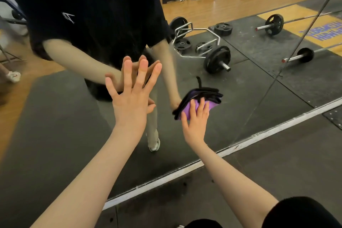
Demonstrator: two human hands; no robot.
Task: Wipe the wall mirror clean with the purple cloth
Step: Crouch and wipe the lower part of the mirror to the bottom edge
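A gym's wall mirror (240, 98) reflects rubber flooring and barbells. The left hand (129, 98) braces flat on the glass, fingers spread; the right hand (195, 122) presses the purple cloth (192, 106) low, near the mirror's bottom edge. The bare palm will likely leave fresh smudges — and the folded cloth could slip.

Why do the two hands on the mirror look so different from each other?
The left hand is bare against the wall mirror, while the right hand presses the purple cloth to the glass. The left hand's fingers are spread wide and straight; the right hand's fingers lie closer together over the cloth. The left hand sits higher in the picture, the right hand lower. Both are flat, with straight fingers pointing up.
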